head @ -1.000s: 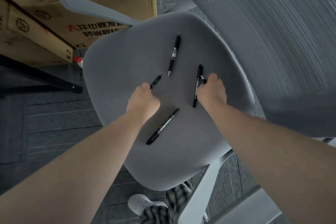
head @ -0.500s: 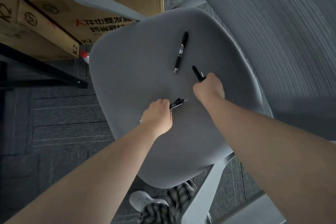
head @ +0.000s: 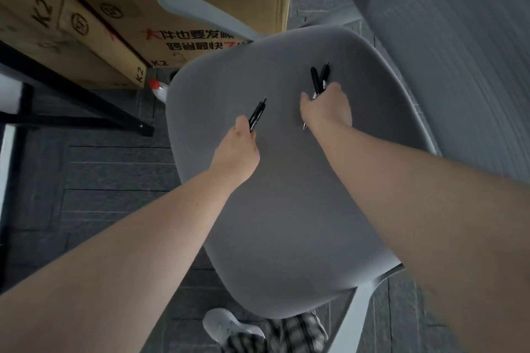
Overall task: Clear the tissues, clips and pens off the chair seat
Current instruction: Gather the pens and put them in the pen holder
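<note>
The grey chair seat (head: 286,223) fills the middle of the head view. My left hand (head: 239,149) is closed around black pens (head: 257,114) whose ends stick out above the fist, over the seat's left part. My right hand (head: 327,109) is closed on two black pens (head: 319,77) near the seat's far side; their upper ends point away from me and a tip shows below the fist. No loose pen, tissue or clip shows on the visible fabric.
The grey mesh backrest (head: 447,66) rises at the right. Cardboard boxes (head: 114,23) stand at the far left behind a grey armrest (head: 183,0). A black table frame (head: 80,112), a red-capped bottle (head: 157,90) and my shoe (head: 229,327) stand on the dark floor.
My right hand reached farther and closed on the last pen lying on the seat, adding it to the one it held. My left hand lifted its pens and shifted forward-left.
</note>
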Demonstrator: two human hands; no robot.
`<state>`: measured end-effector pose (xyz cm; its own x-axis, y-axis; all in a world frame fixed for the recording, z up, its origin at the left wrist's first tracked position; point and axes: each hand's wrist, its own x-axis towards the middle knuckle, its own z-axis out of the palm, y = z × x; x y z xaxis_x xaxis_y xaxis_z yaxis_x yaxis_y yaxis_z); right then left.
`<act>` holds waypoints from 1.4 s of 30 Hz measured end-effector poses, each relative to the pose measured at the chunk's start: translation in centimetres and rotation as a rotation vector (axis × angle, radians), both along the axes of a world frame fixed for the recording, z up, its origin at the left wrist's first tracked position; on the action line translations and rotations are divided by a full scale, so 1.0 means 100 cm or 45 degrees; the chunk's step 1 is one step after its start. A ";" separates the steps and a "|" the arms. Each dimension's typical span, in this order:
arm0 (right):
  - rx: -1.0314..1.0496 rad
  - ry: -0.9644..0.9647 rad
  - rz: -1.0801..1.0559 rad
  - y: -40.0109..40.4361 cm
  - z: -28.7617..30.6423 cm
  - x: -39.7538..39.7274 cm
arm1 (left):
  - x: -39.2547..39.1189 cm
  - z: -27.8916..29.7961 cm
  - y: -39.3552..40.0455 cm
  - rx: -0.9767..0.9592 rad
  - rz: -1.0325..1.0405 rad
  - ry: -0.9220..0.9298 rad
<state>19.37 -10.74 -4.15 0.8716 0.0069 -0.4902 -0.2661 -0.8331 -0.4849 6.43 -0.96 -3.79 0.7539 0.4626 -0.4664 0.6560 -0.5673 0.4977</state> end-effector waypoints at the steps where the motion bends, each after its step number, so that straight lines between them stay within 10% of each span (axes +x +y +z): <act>1: -0.029 0.023 0.001 0.005 -0.003 0.003 | 0.000 -0.001 0.005 -0.003 0.013 0.000; 21: -0.199 0.007 0.754 0.062 0.060 -0.061 | -0.070 0.061 0.083 -0.020 0.205 0.018; 42: 0.190 -0.051 1.455 0.266 0.218 -0.354 | -0.379 0.218 0.201 0.120 0.869 -0.337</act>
<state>-16.05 15.89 17.61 0.3345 0.8579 -0.3900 0.6247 -0.5117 -0.5899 -31.48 19.19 18.00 0.3659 0.8982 -0.2435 0.7429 -0.1243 0.6578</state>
